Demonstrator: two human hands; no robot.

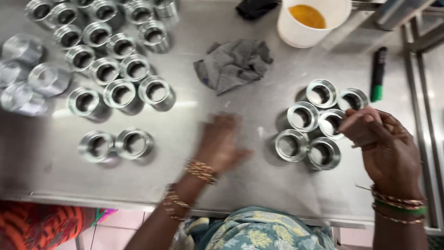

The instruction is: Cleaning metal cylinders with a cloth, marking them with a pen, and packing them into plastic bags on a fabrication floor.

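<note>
My left hand (219, 142) hovers blurred over the steel table (222, 185) near its middle, fingers spread, holding nothing that I can see. My right hand (381, 143) is at the right, fingers curled together beside a small cluster of shiny metal rings (303, 116); its fingertips touch the edge of one ring (331, 122). Whether it pinches something small I cannot tell. Two more rings (115, 144) lie side by side to the left of my left hand.
Many metal rings (111, 69) crowd the far left of the table. A crumpled grey cloth (233, 62) lies at the back centre, a white bucket (296, 30) with yellow liquid behind it, a black-and-green marker (378, 74) at the right.
</note>
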